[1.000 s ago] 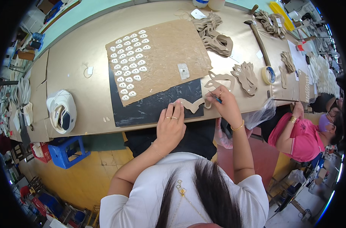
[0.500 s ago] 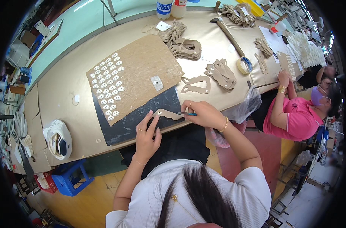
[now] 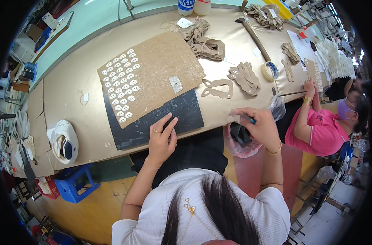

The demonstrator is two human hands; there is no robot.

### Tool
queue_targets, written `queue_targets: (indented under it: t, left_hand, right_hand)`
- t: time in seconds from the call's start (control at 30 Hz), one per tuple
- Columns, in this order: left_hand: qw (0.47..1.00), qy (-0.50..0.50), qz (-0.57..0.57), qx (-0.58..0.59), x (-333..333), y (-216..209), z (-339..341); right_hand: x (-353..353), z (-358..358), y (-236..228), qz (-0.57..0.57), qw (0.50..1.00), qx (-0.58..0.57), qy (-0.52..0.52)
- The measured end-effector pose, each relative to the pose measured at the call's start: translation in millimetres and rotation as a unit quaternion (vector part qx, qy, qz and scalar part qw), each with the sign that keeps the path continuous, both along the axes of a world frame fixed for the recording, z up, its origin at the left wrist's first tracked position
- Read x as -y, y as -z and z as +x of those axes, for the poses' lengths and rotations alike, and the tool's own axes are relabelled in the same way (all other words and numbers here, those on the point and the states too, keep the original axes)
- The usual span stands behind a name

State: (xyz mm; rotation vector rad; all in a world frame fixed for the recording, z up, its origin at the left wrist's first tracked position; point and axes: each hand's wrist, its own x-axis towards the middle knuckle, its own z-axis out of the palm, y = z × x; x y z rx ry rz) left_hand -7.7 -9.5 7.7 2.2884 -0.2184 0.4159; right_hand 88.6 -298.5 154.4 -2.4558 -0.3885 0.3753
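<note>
Some open table edge (image 3: 214,125) between left hand (image 3: 161,139) and right hand (image 3: 262,126)

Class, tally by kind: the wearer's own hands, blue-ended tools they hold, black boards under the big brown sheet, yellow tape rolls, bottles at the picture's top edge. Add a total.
Left hand and right hand: 2
Blue-ended tool: 1
Black board: 1
Tape roll: 1
Bottles: 2
Total: 7

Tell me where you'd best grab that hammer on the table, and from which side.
Likely the middle of the hammer's handle, from above, gripping across its width: it is long and slim, lies flat and uncovered there, while the tape roll crowds its near end.
</note>
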Motion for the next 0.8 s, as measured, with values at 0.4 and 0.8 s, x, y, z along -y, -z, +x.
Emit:
queue_targets:
  t: [0.4, 0.8]
  left_hand:
    - [0.999, 0.011, 0.031, 0.040, 2, 5, 4]
    - [0.998, 0.006, 0.045, 0.040, 4, 7, 3]
  right_hand:
    - [6, 64, 3, -0.101, 0.954, 0.282, 0.024]
    - [92, 100, 121, -0.137, 0.928, 0.189, 0.289]
